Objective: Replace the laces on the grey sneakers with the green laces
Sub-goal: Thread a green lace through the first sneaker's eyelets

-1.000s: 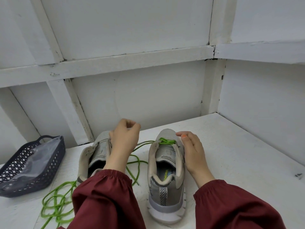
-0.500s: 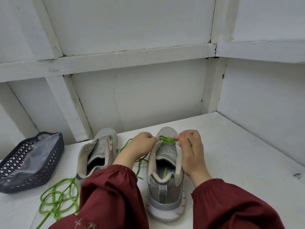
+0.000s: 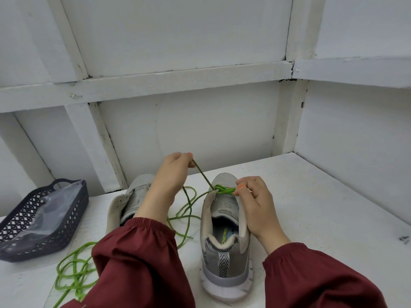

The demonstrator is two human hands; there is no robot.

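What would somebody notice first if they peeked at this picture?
The bright green lace, stretched tight between the raised left hand and the toe end of the grey sneaker in the middle of the white table. The right hand pinches the lace at that shoe's eyelets. Big dark red sleeves fill the bottom.

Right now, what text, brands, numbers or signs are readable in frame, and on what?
"CHERS": yellow-green print on the insole of the sneaker being laced; earlier letters hidden by the heel collar.
Small dark print beside it on the insole: too blurred to read.
Other sneaker, green lace, basket: no text visible.
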